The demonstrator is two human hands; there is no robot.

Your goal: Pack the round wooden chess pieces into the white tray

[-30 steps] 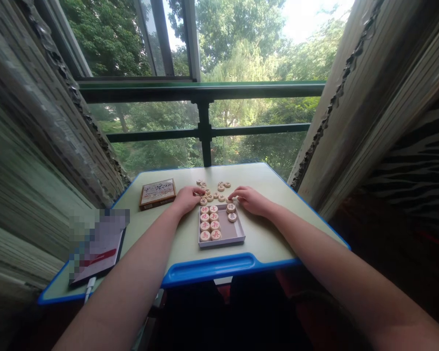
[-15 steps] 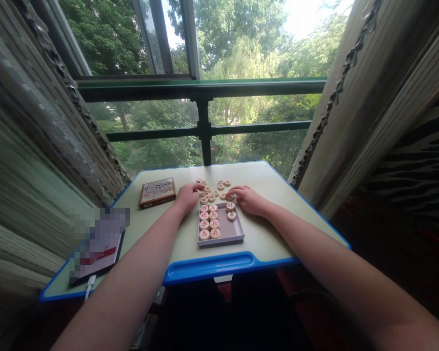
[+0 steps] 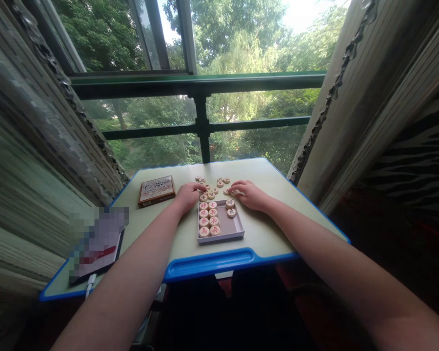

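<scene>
A shallow grey tray [image 3: 235,228] lies on the pale green table [image 3: 267,234] and holds several round wooden chess pieces [image 3: 209,220] with red marks, in two columns at its left plus two more at its far edge. Loose pieces [image 3: 219,184] are scattered on the table just beyond the tray. My left hand [image 3: 188,195] rests at the tray's far left corner, fingers curled over the loose pieces. My right hand [image 3: 247,194] lies at the tray's far right corner, its fingertips pinched on a loose piece [image 3: 228,191].
A flat game box lid [image 3: 156,190] sits at the table's left. A dark notebook or tablet [image 3: 95,253] with a white cable lies at the front left corner. The table has a blue rim [image 3: 208,263]. A green window railing [image 3: 201,124] stands behind; bamboo blinds hang on both sides.
Both hands stayed near the tray's far edge. My right fingertips crept a little left among the loose pieces. The camera tilted slightly, shifting the whole scene up.
</scene>
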